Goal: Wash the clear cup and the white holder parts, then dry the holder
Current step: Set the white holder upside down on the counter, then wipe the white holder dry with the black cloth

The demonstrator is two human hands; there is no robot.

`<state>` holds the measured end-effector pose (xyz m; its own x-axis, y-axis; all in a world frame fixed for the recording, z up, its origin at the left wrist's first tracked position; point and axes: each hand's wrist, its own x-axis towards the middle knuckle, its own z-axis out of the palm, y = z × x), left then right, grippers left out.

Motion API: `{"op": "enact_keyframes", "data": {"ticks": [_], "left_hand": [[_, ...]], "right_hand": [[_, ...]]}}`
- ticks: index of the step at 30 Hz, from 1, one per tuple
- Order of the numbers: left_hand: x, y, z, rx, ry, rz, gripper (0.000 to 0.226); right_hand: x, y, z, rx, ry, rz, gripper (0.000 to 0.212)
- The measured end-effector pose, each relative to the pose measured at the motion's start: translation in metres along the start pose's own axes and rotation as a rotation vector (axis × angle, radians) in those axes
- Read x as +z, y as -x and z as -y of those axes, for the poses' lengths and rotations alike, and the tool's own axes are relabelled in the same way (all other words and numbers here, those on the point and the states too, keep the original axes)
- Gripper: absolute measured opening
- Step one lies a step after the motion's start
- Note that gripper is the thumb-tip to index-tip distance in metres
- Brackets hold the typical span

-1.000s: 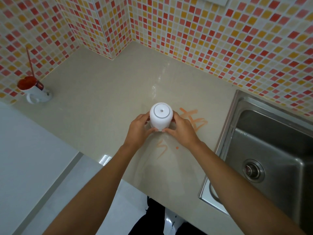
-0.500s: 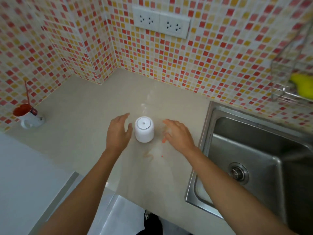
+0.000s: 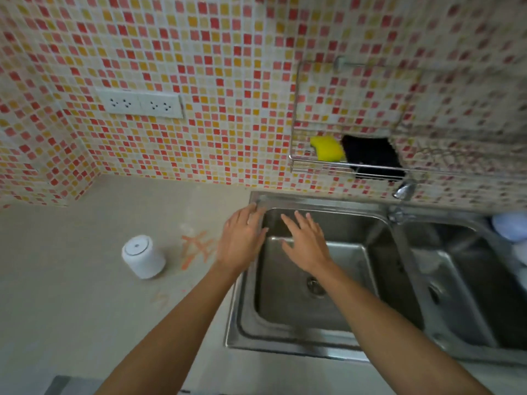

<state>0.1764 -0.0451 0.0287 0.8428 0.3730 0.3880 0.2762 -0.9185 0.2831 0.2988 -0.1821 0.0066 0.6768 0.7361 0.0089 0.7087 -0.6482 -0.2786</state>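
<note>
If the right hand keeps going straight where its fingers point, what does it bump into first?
Probably the back wall of the sink, then the tiled wall above it. The right hand is open over the basin, fingers pointing away and a little left. Depth is hard to judge from this view.

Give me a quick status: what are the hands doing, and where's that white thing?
Left hand and right hand open, empty, over the sink. White holder standing alone on the counter, left of the sink. Nothing in the way.

Right side blurs: tap smeared, pale-blue thing (edge-cut) unidentifiable.
</note>
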Motion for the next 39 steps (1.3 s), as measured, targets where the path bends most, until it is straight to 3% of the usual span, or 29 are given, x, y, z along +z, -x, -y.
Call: {"op": "enact_keyframes", "data": {"ticks": [4, 8, 11, 14, 17, 22, 27, 29, 31, 35, 39], "left_hand": [[0.01, -0.029, -0.061, 0.099, -0.008, -0.044, 0.047], [0.01, -0.064, -0.118, 0.195, -0.026, -0.112, 0.049], [0.012, -0.096, -0.146, 0.207, -0.049, -0.109, 0.053], [0.017, -0.13, -0.161, 0.182, -0.065, -0.079, 0.052], [0.026, -0.155, -0.169, 0.119, -0.101, -0.014, 0.054], [0.039, -0.172, -0.165, 0.022, -0.238, 0.047, 0.07], [0.046, -0.176, -0.16, 0.037, -0.335, -0.027, 0.071], [0.048, -0.175, -0.161, 0.038, -0.334, -0.054, 0.071], [0.05, -0.173, -0.161, 0.036, -0.324, -0.066, 0.07], [0.054, -0.173, -0.161, 0.008, -0.322, -0.067, 0.069], [0.056, -0.171, -0.161, -0.007, -0.314, -0.064, 0.07]], "right_hand": [[-0.036, 0.026, -0.057, 0.039, 0.023, -0.094, 0.064], [-0.084, 0.042, -0.091, -0.026, -0.021, -0.343, 0.051], [-0.125, 0.037, -0.111, -0.11, -0.106, -0.537, 0.042], [-0.165, 0.016, -0.131, -0.119, -0.146, -0.575, 0.04], [-0.191, -0.015, -0.148, -0.102, -0.153, -0.521, 0.041], [-0.199, -0.077, -0.166, -0.013, -0.181, -0.174, 0.059], [-0.198, -0.121, -0.172, 0.137, -0.198, 0.122, 0.102], [-0.197, -0.128, -0.173, 0.169, -0.157, 0.202, 0.106], [-0.193, -0.133, -0.175, 0.165, -0.116, 0.21, 0.097], [-0.182, -0.139, -0.183, 0.09, -0.122, 0.041, 0.037], [-0.183, -0.127, -0.177, 0.112, -0.11, -0.131, 0.026]]}}
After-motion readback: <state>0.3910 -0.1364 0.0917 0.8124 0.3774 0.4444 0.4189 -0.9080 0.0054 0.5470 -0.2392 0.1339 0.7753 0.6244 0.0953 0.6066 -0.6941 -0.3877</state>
